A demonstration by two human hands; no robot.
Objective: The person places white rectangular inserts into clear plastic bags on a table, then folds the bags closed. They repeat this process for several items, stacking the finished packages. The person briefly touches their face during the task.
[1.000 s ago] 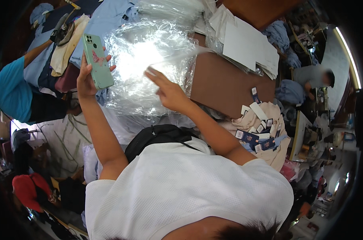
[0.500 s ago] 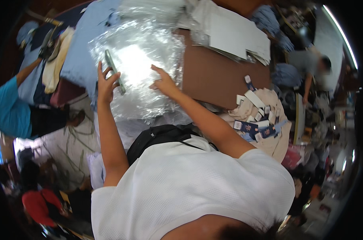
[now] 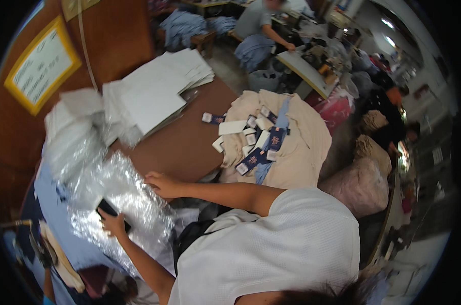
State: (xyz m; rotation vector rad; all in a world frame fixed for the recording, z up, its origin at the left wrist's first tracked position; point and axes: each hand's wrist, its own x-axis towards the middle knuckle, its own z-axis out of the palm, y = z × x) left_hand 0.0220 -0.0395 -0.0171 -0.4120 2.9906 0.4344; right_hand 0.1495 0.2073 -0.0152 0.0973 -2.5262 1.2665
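Phone is over the clear plastic bags, dark face up, tilted; can't tell if it touches them. Left hand has it, thumb and fingers closed round the edges, forearm coming up from the lower edge. Bags are crumpled and glary; can't make out anything inside. Right hand sits at the bags' right edge, palm down, forearm nearly level across the front, fingers bent towards the film; can't tell if they're pinching it. A second bundle of bags lies beyond, next to a stack of white sheets on the brown tabletop. To the right, a cream cloth heap with hang tags scattered on top: navy ones with pale print and a white panel, plus plain white ones. Further out, a grey tub, contents unclear, and a pink plastic bag, stuffed, contents hidden. Co-worker in grey near the tub. On the wood wall, a yellow-framed notice, dark lettering on white, blurred.
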